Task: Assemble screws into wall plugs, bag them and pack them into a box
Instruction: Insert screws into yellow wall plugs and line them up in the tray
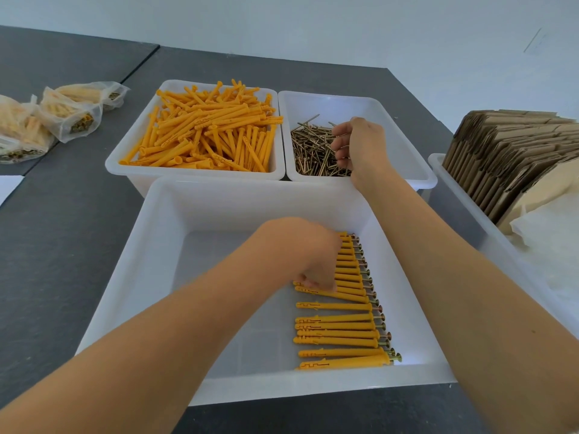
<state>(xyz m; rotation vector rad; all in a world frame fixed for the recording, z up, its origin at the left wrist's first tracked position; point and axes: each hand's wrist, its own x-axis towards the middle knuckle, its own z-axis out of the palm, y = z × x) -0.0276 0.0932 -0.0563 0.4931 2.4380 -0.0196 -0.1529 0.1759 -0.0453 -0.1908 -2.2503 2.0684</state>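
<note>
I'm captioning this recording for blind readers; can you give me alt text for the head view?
A person's left hand rests on a row of orange wall plugs with screws in a white bin, while the right hand gathers loose screws from a farther bin beside a bin of empty wall plugs. Filled bags lie left, flat cartons right.

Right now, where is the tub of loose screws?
In the head view the tub of screws sits far right of centre, beside the tub of plugs, with the right hand in it.
</note>
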